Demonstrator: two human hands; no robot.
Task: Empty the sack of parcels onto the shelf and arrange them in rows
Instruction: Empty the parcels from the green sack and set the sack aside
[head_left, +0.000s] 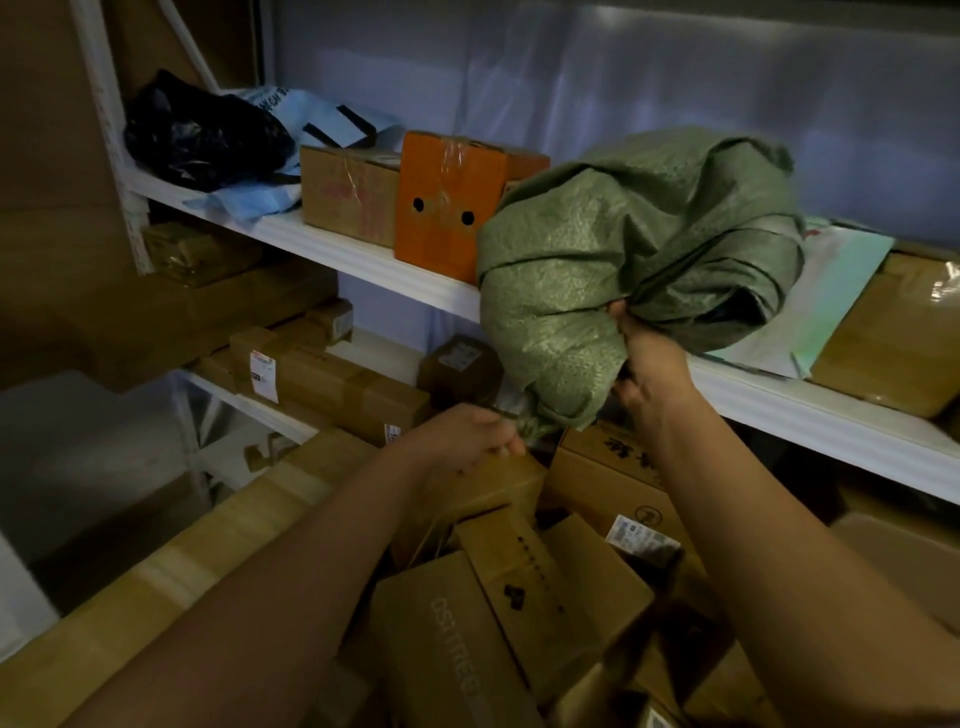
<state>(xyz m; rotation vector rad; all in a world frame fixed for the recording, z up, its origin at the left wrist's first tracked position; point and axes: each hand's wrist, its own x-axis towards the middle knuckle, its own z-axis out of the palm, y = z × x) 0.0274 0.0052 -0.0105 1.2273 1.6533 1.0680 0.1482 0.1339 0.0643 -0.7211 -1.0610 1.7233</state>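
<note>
A bulging green woven sack (639, 244) rests on the front edge of the white shelf (363, 257), partly overhanging it. My right hand (652, 369) is clenched on a bunched fold of the sack at its lower right side. My left hand (467, 436) pinches the sack's hanging bottom corner below the shelf edge. On the shelf to the left stand an orange box (441, 208) with two holes and a brown carton (348, 195). What the sack holds is hidden.
A black plastic bag (202, 132) and a pale blue mailer (317, 117) lie at the shelf's far left. A flat green-white envelope (826, 291) and a brown parcel (904, 338) lie right of the sack. Several cartons (519, 592) are piled below my arms; more boxes (322, 374) fill the lower shelf.
</note>
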